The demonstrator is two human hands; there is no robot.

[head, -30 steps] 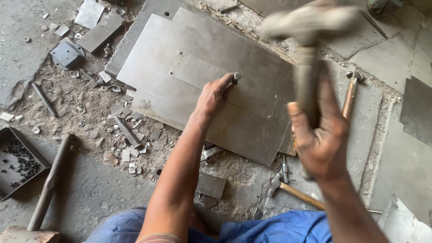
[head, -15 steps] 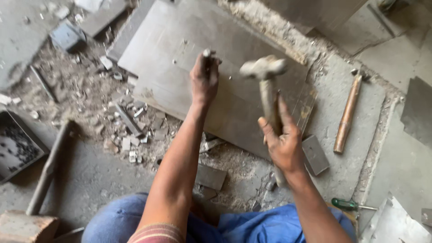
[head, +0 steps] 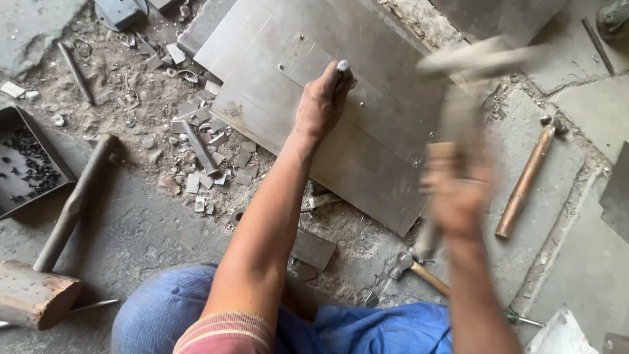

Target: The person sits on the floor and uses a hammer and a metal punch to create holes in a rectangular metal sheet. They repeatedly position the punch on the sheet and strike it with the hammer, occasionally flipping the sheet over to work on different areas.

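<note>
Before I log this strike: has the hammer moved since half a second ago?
Yes. The hammer in the right hand is now motion-blurred with its head raised out past the metal sheet's right edge; earlier it hung over the sheet.

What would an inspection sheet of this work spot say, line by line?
Surface: cracked, dusty concrete floor.
Job's things: grey metal sheet flat on the floor; punch upright on it; hammer raised, blurred.
Clutter: metal scraps, spare hammer, small hammer, black tray, wooden log.
Hands: left hand grips the punch; right hand grips the hammer handle.
Cables: nothing seen.
Surroundings: more metal sheets lie around.
</note>
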